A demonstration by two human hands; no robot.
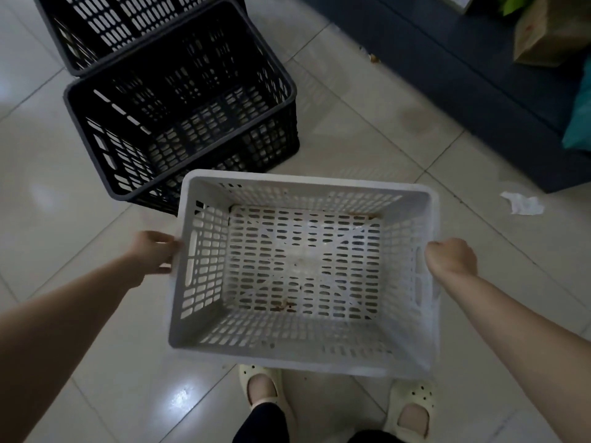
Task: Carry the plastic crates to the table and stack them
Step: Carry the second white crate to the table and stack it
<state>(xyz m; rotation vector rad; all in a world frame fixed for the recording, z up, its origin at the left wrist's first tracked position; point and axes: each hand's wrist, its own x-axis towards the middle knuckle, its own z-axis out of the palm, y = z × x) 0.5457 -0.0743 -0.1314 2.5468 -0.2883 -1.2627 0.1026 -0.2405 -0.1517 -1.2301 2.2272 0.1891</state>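
Observation:
A white slotted plastic crate (303,358) hangs above the tiled floor in front of my feet, empty, its opening facing up. My left hand (153,252) grips its left short side at the handle slot. My right hand (451,257) grips the right short side, fingers curled under the rim. A black slotted crate (179,100) stands on the floor just beyond the white one, slightly left. A second black crate (105,30) stands behind it at the top left, cut off by the frame edge. No table top is in view.
A dark blue low piece of furniture (463,75) runs along the upper right, with a cardboard box (550,36) and a teal item (580,123) on it. A crumpled white paper (523,203) lies on the floor at the right. My slippered feet (335,391) stand below the crate.

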